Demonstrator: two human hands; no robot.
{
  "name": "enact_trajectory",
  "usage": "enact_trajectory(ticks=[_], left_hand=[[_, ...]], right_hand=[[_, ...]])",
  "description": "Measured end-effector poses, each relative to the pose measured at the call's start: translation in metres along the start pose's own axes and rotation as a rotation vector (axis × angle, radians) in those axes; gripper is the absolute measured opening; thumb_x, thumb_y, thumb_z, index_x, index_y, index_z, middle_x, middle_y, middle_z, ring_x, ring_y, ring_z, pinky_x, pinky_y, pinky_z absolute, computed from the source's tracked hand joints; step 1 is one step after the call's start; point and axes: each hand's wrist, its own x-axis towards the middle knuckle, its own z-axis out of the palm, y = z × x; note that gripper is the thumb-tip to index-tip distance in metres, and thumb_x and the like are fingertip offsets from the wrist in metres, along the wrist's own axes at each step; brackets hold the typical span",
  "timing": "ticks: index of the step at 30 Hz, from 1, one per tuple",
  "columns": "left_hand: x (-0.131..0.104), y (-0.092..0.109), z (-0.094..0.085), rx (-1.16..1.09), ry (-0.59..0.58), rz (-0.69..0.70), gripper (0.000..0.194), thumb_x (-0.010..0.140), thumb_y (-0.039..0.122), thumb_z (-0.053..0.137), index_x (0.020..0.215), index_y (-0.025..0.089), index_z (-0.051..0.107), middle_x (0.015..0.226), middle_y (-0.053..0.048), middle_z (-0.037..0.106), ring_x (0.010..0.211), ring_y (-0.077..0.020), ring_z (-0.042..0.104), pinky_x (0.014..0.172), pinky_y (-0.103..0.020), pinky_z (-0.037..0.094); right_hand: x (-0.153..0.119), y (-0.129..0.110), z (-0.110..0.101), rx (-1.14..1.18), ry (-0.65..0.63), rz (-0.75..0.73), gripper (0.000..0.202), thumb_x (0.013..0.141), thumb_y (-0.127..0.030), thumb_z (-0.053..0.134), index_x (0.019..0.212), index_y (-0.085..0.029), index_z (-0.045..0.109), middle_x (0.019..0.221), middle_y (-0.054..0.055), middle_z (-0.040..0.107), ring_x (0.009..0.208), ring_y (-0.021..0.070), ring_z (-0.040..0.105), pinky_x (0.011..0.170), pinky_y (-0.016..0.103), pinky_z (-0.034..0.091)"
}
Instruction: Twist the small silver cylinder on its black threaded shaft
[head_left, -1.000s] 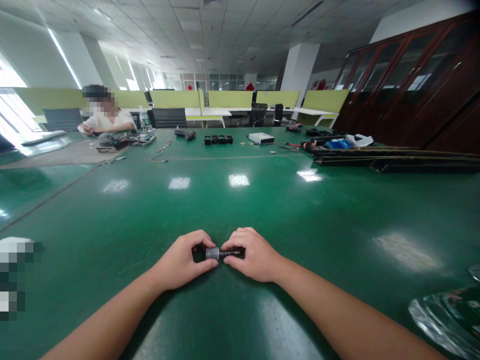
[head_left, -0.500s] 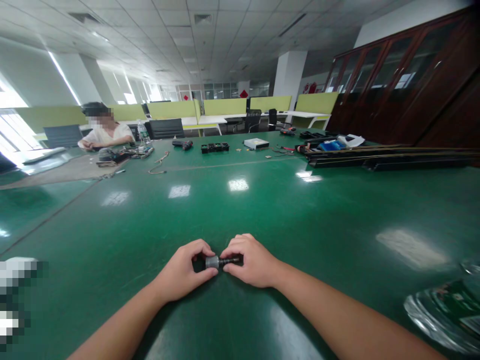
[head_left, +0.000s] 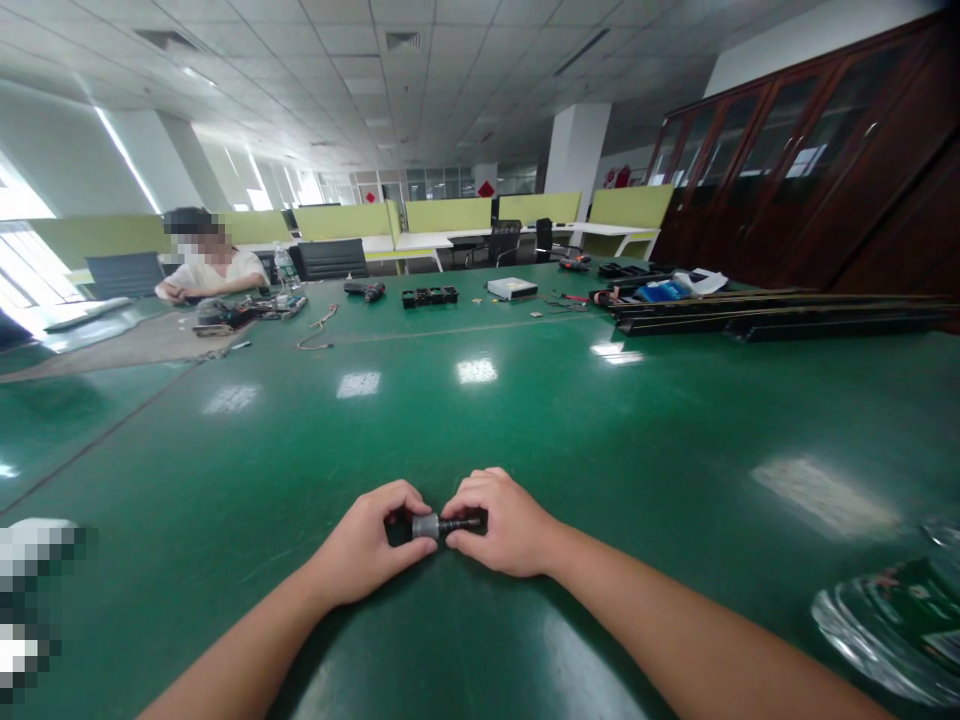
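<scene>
In the head view, a small grey metal cylinder with a dark, ridged shaft [head_left: 425, 527] lies sideways, low over the green table [head_left: 420, 420]. My left hand [head_left: 373, 540] is curled around the cylinder end, thumb below and fingers above. On the other side, my right hand [head_left: 504, 522] closes thumb and fingers about the ridged shaft, whose tip points toward that palm. Both sets of fingertips nearly meet at the joint between cylinder and shaft. Whether the piece rests on the table or is just above it, I cannot tell.
A clear bottle [head_left: 885, 630] lies at the near right. Farther back are a power drill [head_left: 364, 290], a black fan row [head_left: 430, 296], a white box [head_left: 512, 288] and long dark rails [head_left: 675, 320]. A person [head_left: 217, 270] sits at the far left beside tangled parts.
</scene>
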Motion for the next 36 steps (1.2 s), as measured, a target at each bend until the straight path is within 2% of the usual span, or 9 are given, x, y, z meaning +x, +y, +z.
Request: enact_trajectory(ticks=[9,24,32,36], left_hand=[[-0.002,-0.001,0.0,-0.015,0.014,0.016,0.014,0.079,0.024,0.07,0.09,0.019,0.063,0.087,0.0,0.065,0.079,-0.0168,0.058,0.07,-0.026,0.041],[-0.001,-0.002,-0.001,-0.009,0.015,0.021,0.014,0.079,0.027,0.069,0.089,0.019,0.061,0.09,-0.001,0.065,0.081,-0.0176,0.059,0.072,-0.027,0.043],[0.0,0.0,-0.002,-0.03,0.002,-0.015,0.014,0.08,0.028,0.07,0.088,0.019,0.063,0.091,-0.001,0.068,0.082,-0.018,0.061,0.072,-0.027,0.043],[0.0,0.001,-0.002,-0.026,0.01,-0.033,0.013,0.08,0.027,0.07,0.089,0.019,0.063,0.092,-0.002,0.069,0.083,-0.0181,0.061,0.073,-0.027,0.044]], right_hand=[[0.0,-0.001,0.002,-0.004,-0.021,0.0,0.017,0.077,-0.026,0.075,0.093,-0.024,0.073,0.084,-0.001,0.071,0.082,0.0166,0.059,0.082,0.033,0.036],[0.0,-0.002,-0.001,0.0,-0.006,0.026,0.012,0.075,-0.017,0.074,0.086,-0.021,0.071,0.078,0.0,0.068,0.079,0.0166,0.058,0.08,0.033,0.038],[-0.007,0.01,-0.018,-0.02,0.0,0.052,0.013,0.069,-0.013,0.075,0.078,-0.02,0.069,0.075,-0.001,0.065,0.077,0.0165,0.058,0.081,0.034,0.04],[-0.008,0.022,-0.027,0.024,-0.004,0.125,0.011,0.07,-0.009,0.071,0.075,-0.019,0.069,0.072,0.0,0.063,0.071,0.0151,0.056,0.069,0.029,0.041]])
